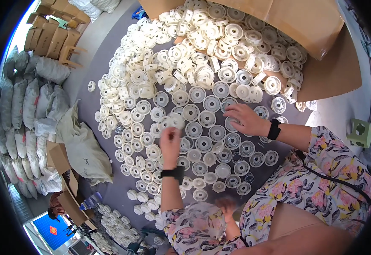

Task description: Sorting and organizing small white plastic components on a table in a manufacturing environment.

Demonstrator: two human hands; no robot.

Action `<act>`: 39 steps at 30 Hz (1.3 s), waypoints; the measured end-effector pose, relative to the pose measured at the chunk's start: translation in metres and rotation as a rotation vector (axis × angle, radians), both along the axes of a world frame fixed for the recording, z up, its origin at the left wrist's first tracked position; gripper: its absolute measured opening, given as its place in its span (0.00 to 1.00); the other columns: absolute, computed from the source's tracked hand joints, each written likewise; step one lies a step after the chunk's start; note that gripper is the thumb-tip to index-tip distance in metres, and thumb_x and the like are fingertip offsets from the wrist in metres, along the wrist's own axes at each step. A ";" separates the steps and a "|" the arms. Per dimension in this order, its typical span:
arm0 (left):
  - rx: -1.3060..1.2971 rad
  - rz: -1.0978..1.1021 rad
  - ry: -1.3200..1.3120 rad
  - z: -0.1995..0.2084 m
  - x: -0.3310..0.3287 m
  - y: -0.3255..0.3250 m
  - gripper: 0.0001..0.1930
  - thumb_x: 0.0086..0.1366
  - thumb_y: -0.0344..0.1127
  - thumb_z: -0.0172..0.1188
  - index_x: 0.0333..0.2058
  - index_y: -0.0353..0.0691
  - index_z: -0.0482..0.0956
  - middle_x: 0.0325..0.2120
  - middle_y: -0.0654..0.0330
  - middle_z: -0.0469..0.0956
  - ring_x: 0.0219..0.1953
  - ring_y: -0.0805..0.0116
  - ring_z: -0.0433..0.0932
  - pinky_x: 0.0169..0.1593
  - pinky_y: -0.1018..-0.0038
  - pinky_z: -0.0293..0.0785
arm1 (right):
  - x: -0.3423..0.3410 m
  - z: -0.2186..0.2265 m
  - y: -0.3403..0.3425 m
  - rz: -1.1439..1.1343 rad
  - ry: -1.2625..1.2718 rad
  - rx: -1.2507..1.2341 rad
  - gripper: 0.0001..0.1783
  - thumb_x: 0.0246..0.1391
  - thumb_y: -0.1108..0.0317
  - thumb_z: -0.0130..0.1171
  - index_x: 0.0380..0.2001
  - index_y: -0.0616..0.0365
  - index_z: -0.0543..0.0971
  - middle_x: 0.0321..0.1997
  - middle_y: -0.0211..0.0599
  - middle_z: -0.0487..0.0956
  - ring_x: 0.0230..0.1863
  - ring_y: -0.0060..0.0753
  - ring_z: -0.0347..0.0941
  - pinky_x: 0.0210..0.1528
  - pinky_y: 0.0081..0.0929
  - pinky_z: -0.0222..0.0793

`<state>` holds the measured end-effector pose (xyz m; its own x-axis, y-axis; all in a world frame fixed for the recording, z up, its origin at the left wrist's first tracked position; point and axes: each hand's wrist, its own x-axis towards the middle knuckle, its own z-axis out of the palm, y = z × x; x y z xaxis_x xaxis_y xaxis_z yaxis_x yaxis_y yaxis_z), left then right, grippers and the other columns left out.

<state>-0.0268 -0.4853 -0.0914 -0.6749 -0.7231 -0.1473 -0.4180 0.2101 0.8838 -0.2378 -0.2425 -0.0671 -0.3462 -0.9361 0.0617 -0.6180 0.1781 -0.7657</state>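
Observation:
Round white plastic parts with open centres, like small spools or wheel hubs, cover the grey table (102,55). My left hand (170,142), blurred by motion, is closed at its fingertips on a pair of whitish round plastic parts (170,122), raised over the others. My right hand (245,120) reaches in from the right with its fingers apart, over a translucent round part (231,124); whether it touches the part I cannot tell. Between the hands lie flat-laid round parts (212,103) in loose rows. A few thin wire coil springs (248,177) rest among them.
A big cardboard box (279,21) at the far right spills a deep heap of white parts (211,32). Another person's small hand (226,206) shows at the near edge. Sacks (20,102) and a cloth bag (85,148) stand left; a green stool (359,132) stands right.

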 end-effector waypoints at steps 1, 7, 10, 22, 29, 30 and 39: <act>0.001 -0.001 -0.002 0.002 0.004 0.013 0.09 0.56 0.33 0.62 0.34 0.38 0.75 0.24 0.61 0.68 0.27 0.70 0.67 0.33 0.76 0.65 | 0.003 0.002 -0.001 -0.001 -0.002 0.001 0.17 0.49 0.67 0.54 0.45 0.55 0.73 0.51 0.41 0.69 0.53 0.43 0.64 0.55 0.40 0.58; -0.655 -0.054 -0.110 0.008 -0.006 0.009 0.15 0.49 0.32 0.63 0.38 0.38 0.76 0.33 0.52 0.71 0.36 0.54 0.71 0.41 0.63 0.68 | 0.011 -0.003 0.017 0.011 0.001 -0.013 0.18 0.49 0.67 0.54 0.46 0.54 0.72 0.50 0.39 0.70 0.53 0.42 0.64 0.54 0.40 0.59; -0.966 -0.142 -0.215 -0.012 -0.001 -0.012 0.16 0.51 0.31 0.62 0.41 0.40 0.77 0.40 0.47 0.70 0.41 0.50 0.70 0.46 0.62 0.67 | 0.019 -0.006 0.032 0.012 0.016 0.016 0.18 0.49 0.67 0.54 0.45 0.54 0.72 0.51 0.39 0.70 0.52 0.42 0.64 0.54 0.40 0.59; -0.195 -0.404 0.036 0.030 -0.005 0.198 0.16 0.46 0.27 0.68 0.35 0.39 0.73 0.47 0.50 0.71 0.50 0.50 0.70 0.54 0.63 0.66 | 0.027 -0.024 0.206 0.040 0.213 0.414 0.43 0.42 0.50 0.63 0.63 0.37 0.58 0.68 0.47 0.50 0.67 0.60 0.44 0.63 0.63 0.37; -0.537 -0.449 -0.254 0.011 -0.016 0.243 0.16 0.46 0.35 0.65 0.36 0.42 0.76 0.52 0.48 0.67 0.55 0.48 0.64 0.59 0.53 0.54 | -0.004 -0.030 0.197 0.062 0.245 0.098 0.29 0.48 0.55 0.58 0.55 0.43 0.67 0.60 0.43 0.63 0.62 0.50 0.56 0.59 0.52 0.52; -0.547 -0.400 -0.256 0.017 -0.013 0.247 0.16 0.47 0.34 0.65 0.37 0.42 0.76 0.51 0.46 0.67 0.55 0.48 0.64 0.58 0.54 0.55 | -0.014 -0.026 0.212 0.029 0.252 0.112 0.29 0.48 0.55 0.58 0.55 0.43 0.67 0.60 0.43 0.63 0.62 0.50 0.56 0.59 0.52 0.52; -0.499 0.085 -0.243 0.049 -0.037 0.293 0.13 0.59 0.32 0.56 0.42 0.33 0.72 0.54 0.44 0.63 0.56 0.45 0.61 0.56 0.53 0.58 | -0.173 -0.036 0.356 -0.639 -0.216 0.250 0.13 0.53 0.67 0.52 0.43 0.56 0.73 0.34 0.42 0.73 0.42 0.42 0.69 0.45 0.33 0.65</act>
